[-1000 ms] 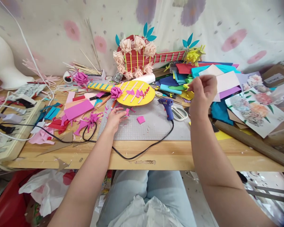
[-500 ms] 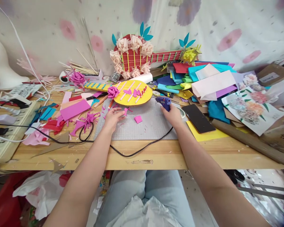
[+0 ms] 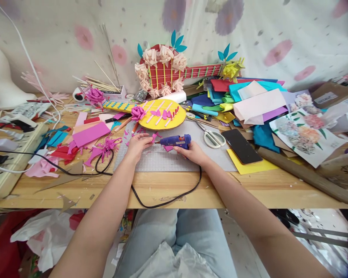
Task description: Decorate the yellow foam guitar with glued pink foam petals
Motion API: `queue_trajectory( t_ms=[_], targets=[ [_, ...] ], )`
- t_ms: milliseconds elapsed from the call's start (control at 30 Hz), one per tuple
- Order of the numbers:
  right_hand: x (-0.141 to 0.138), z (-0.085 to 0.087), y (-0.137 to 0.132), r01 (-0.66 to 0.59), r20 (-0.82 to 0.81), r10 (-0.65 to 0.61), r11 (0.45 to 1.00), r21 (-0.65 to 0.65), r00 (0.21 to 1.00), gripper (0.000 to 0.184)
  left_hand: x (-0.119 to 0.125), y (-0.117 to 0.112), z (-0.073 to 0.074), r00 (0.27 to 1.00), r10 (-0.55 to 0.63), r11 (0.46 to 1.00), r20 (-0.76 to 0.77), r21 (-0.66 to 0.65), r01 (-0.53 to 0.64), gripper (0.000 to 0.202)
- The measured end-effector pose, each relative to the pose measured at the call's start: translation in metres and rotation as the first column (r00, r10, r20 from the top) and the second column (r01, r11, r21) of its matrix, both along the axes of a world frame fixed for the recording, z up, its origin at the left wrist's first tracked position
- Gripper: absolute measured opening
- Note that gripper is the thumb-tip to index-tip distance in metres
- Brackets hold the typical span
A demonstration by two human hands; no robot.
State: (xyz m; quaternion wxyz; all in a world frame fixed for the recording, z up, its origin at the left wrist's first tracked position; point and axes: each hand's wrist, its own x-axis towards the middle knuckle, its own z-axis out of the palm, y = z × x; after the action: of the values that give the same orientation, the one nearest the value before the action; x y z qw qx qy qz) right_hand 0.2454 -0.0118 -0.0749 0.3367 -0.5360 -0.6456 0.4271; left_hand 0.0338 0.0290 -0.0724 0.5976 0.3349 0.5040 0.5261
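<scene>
Left hand (image 3: 137, 147): fingertips pinched on small pink piece (image 3: 154, 136), near frame centre | Right hand (image 3: 195, 152): gripping blue glue gun (image 3: 177, 141), nozzle (image 3: 157, 142) pointing left; contact with the piece hard to tell | Yellow lute-shaped model (image 3: 162, 122): on surface (image 3: 168, 182), above both hands | Scissors (image 3: 214, 144), phone (image 3: 242, 146): right of centre

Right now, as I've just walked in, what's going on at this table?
Someone is doing paper craft by hand. The right hand holds a blue glue gun above a grey cutting mat. Its nozzle points toward a small pink piece held at the fingertips of the left hand; whether they touch is too small to tell. A yellow guitar-shaped piece lies just beyond the hands, and scissors and a phone lie to the right.
</scene>
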Motion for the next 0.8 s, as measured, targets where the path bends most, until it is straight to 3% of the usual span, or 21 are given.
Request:
queue_trajectory(
  t_ms=[267, 800],
  targets=[
    [-0.0022, -0.0052, 0.0017, 0.047, 0.088, -0.058, 0.991, 0.125, 0.994, 0.040, 0.0013, 0.0010, -0.0011, 0.999, -0.001, 1.000, -0.032, 0.006, 0.001, 0.025],
    [-0.0050, -0.0008, 0.0006, 0.027, 0.082, -0.038, 0.990, 0.139, 0.996, 0.042, 0.0017, 0.0005, -0.0002, 0.999, -0.009, 1.000, -0.036, 0.015, 0.010, 0.025]
  ],
)
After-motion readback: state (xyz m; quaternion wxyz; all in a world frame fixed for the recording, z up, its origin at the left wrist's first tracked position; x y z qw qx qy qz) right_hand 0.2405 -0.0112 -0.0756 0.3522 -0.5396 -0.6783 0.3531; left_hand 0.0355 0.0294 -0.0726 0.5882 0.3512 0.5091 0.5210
